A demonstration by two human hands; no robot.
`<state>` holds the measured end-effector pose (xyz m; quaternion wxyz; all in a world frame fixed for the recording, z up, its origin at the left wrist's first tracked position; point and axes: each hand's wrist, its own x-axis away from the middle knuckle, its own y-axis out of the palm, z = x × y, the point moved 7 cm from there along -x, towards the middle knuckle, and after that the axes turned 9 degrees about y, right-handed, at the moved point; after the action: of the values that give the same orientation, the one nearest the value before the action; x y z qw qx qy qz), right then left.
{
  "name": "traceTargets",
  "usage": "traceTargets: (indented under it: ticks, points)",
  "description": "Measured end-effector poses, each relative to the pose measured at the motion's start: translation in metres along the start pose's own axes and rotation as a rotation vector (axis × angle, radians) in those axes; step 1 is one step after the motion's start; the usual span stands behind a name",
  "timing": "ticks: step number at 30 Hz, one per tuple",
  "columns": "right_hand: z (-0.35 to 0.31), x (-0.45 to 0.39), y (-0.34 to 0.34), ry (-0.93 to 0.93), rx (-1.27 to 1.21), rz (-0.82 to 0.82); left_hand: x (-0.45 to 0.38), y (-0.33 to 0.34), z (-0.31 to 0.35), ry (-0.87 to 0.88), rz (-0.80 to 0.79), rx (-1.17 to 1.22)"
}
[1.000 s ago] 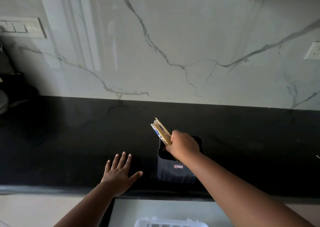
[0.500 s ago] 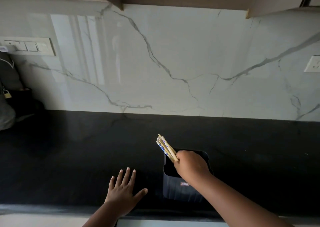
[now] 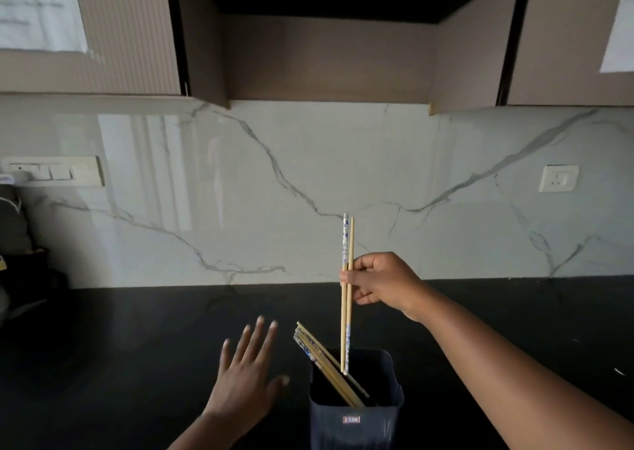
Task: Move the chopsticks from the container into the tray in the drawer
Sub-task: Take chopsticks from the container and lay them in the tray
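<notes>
Our right hand [image 3: 377, 279] pinches two chopsticks [image 3: 347, 278] above the container [image 3: 355, 415]; several remain inside [image 3: 324, 363]. Left hand [image 3: 245, 377] spread wide.

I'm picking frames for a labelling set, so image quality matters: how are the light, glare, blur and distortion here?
Head view: dim overall, with the black counter nearly featureless; window glare streaks the marble backsplash; left hand is motion-blurred, while the right hand and its pair of chopsticks are sharp; wide-angle bending curves the cabinet edges.
</notes>
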<state>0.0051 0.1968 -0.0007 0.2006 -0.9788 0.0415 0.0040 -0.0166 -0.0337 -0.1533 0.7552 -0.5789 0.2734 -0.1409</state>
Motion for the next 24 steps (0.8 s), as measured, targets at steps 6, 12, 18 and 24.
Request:
traceTargets:
  ticks: [6,12,18,24]
  points:
    - [-0.027,0.011,0.006,-0.038,-0.116,-0.079,-0.011,-0.121,0.110,0.834,0.513,-0.488]
    - [-0.038,0.017,0.011,-0.072,-0.126,-0.068,-0.006,-0.139,0.141,1.167,0.556,-0.624]
    - [-0.030,0.018,0.007,-0.047,-0.189,-0.042,-0.004,-0.153,0.146,1.191,0.597,-0.464]
    - [-0.020,0.017,0.002,-0.009,-0.274,-0.020,-0.058,-0.174,0.092,-0.034,0.415,1.023]
